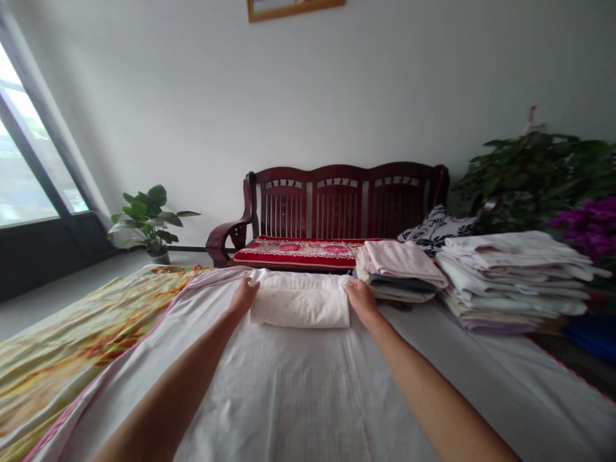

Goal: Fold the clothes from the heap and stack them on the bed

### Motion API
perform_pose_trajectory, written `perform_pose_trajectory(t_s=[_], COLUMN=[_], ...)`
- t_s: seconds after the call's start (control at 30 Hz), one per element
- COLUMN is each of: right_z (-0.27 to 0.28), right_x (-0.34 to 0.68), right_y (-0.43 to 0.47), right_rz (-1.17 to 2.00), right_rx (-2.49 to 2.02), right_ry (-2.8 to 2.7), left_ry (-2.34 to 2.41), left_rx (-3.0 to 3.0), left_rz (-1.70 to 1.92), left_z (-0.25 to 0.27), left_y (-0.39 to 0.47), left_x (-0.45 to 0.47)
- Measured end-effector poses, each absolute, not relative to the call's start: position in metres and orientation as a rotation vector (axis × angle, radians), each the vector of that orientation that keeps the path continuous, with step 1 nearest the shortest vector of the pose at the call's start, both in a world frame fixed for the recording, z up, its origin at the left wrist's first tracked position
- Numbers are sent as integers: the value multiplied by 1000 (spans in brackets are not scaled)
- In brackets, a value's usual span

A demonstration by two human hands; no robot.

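Note:
A white cloth (301, 308), folded into a wide flat bundle, lies at the far side of the sheet-covered surface (308, 391). My left hand (244, 296) grips its left far corner, fingers closed on the fabric. At the opposite corner, my right hand (360, 299) pinches the cloth in the same way. Both arms reach forward over the pale sheet. Just right of my right hand sits a short stack of folded cloths (402, 266), pinkish on top with darker ones below.
Farther right stands a taller pile of folded cloths (517, 276). A yellow floral cloth (91, 327) spreads on the left. Beyond are a dark red wooden bench (337, 199), a patterned cushion (440, 228), a potted plant (151, 218) and purple flowers (590, 224).

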State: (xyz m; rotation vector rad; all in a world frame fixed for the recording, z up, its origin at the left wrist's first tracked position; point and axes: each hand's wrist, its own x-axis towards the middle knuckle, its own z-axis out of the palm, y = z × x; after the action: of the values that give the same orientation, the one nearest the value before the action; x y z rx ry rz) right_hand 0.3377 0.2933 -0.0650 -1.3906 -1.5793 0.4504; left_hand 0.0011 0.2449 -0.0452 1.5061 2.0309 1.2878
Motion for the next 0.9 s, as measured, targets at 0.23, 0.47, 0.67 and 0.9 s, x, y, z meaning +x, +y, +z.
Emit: perform_pose_trajectory(t_s=[0.23, 0.47, 0.67, 0.9], right_z=[-102, -112, -94, -92], right_x=[316, 319, 336, 342], right_y=[241, 228, 223, 218], right_rz=[-85, -119, -78, 276], right_rx=[-1318, -1441, -1749, -1677], right_ry=[-2159, -2259, -1940, -1902], left_ry=[2152, 2497, 2514, 2286], left_rx=[2224, 1872, 1706, 1755], left_rz=[762, 691, 597, 613], left_z=[-97, -101, -79, -91], left_y=[213, 189, 173, 178], left_x=[30, 9, -10, -16])
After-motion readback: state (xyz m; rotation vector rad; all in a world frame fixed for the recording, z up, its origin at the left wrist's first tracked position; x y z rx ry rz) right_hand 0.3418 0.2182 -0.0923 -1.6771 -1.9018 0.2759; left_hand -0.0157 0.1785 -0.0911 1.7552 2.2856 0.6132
